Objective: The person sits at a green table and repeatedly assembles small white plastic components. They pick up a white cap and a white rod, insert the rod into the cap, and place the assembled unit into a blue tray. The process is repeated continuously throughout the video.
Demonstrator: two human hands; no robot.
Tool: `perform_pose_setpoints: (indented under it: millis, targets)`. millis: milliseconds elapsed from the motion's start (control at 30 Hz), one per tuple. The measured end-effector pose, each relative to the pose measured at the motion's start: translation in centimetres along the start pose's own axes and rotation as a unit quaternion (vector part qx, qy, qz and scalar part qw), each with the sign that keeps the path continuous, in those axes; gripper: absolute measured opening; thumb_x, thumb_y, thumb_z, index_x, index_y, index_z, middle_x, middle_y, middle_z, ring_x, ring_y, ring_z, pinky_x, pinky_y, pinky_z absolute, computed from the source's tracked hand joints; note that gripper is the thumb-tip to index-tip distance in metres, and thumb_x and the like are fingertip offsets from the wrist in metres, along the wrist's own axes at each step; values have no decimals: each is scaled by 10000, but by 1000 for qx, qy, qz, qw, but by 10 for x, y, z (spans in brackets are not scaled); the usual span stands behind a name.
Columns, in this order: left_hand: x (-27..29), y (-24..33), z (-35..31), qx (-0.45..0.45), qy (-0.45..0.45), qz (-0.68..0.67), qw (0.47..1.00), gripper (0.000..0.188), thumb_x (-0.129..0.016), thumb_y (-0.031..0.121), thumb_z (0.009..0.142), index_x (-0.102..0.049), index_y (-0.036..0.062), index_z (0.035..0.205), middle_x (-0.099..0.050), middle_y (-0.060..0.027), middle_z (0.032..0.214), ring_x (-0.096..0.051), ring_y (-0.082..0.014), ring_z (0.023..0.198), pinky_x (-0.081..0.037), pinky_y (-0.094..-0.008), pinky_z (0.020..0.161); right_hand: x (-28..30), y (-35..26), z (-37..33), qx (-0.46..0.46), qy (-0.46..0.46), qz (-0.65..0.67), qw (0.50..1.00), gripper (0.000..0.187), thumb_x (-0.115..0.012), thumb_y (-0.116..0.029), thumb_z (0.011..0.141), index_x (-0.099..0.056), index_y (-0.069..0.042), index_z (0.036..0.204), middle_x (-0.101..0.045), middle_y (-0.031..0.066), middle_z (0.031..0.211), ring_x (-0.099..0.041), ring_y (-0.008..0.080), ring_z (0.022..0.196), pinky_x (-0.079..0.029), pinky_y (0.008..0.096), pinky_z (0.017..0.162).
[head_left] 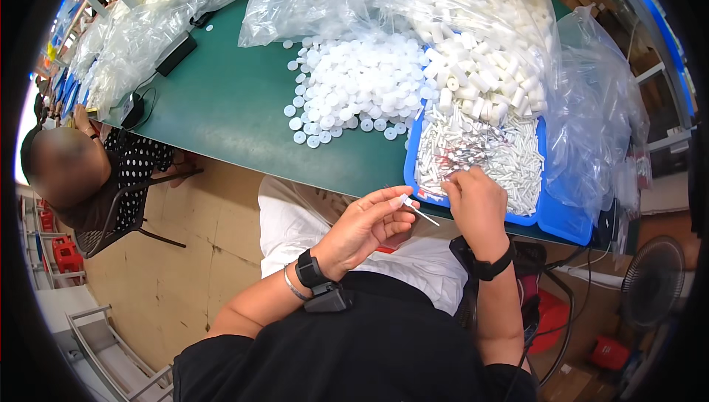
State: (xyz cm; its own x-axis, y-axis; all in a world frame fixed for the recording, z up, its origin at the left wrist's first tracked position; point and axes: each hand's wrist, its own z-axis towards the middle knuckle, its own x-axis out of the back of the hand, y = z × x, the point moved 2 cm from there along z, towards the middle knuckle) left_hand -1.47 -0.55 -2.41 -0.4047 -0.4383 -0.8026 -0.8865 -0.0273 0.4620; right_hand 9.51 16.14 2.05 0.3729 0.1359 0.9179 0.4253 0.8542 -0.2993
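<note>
Between the thumb and fingers of my left hand [369, 226] is a small white part with a thin stem [424, 214], its stem slanting down to the right. That hand is in front of the table edge, above my lap. My right hand [478, 199] reaches over the front of a blue tray [543, 158], fingertips drawn together among small white sticks [521, 177]. Whatever those fingertips pinch is too small to make out. Some thin dark and reddish pieces [473, 147] lie on top of the sticks in the tray.
White discs [354, 81] are heaped on the green table [229, 107]. White cylinders [491, 70] spill from a clear bag behind the tray. More plastic bags [591, 99] lie at right and far left. A person [111, 166] sits at left; a fan [653, 280] stands at right.
</note>
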Motion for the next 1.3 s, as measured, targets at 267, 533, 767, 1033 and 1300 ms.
perform_pose_setpoints:
  millis: [267,533,767,1033,1300]
  targets:
    - [6,0,0,-23,24,-7,999,397,-538,198,999,-490,-45,1309,-629,-114,1127,-645,-133,959,-535,-273,892,-3,4,6,46,-46,-29,997,110,-611,-109,839,-592,-39,756,-576,124,744,-619,332,644,-482,437,579]
    - [1,6,5,-47,34,10,998,393,-523,222,1007,-494,-33,1304,-630,-112,1118,-641,-131,959,-533,-264,887,-5,9,1,84,2,32,996,44,-639,-77,829,-604,-49,830,-601,104,770,-624,302,626,-488,408,561]
    - [2,9,10,-56,42,7,998,382,-522,221,1006,-499,-26,1297,-631,-122,1119,-639,-139,964,-535,-268,893,2,13,9,157,-51,34,986,34,-647,-74,816,-621,-53,810,-605,107,762,-609,313,618,-490,415,583]
    - [-2,11,9,-83,37,16,996,381,-523,224,1006,-497,-8,1306,-631,-129,1132,-637,-164,1004,-529,-289,913,3,9,12,126,-14,121,985,29,-646,-54,814,-632,-42,836,-636,122,774,-629,311,625,-498,395,573]
    - [-10,14,13,-114,36,-9,993,363,-532,219,1002,-505,-8,1283,-635,-123,1095,-636,-185,1017,-531,-308,929,12,-4,-6,109,-12,194,975,95,-673,-29,780,-641,-39,869,-664,107,772,-636,286,617,-495,359,565]
